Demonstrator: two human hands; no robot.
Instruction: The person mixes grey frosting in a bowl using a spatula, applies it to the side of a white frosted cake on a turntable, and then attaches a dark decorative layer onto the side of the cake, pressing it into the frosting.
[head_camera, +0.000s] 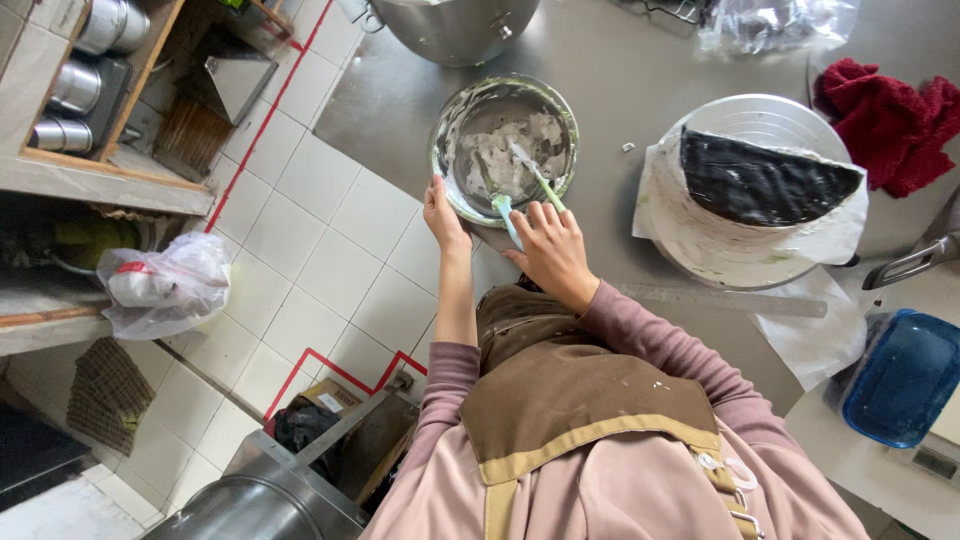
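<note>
- Closest to the camera is the person's brown apron (570, 390) over a pink long-sleeved top, a few pale specks on the apron.
- Right hand (553, 250) has its grip closed around the handle of a spatula with a light blue and green handle (545, 187); the blade end sits inside the bowl, down in the mix.
- Left hand (441, 215) is on the near rim of the metal bowl (447, 120), fingers curled over the edge, so its grip is closed on the rim.
- That bowl sits on the grey steel surface (620, 90), close to its edge by the tiled floor, right in front of the person. Inside it's smeared with a whitish-grey paste, scraped around the walls.
- Just to the right, well apart from the bowl, there's a round white stand (760, 120) with crumpled parchment paper (700, 235) on it and a dark, almost black slab (760, 180) lying across the top.
- A long metal ruler (720, 299) lies flat on the surface between the person and that stand.
- Further right: a red cloth (890, 120) bunched up, and a blue plastic container (900, 375) near the corner.
- Top edge: a big steel pot (455, 30), only partly in view, plus a clear plastic bag (775, 22).
- Off to the left, a white tiled floor (320, 230) with red lines, a tied plastic bag (165, 280) on a shelf, and metal canisters (80, 85) in a wooden rack.
</note>
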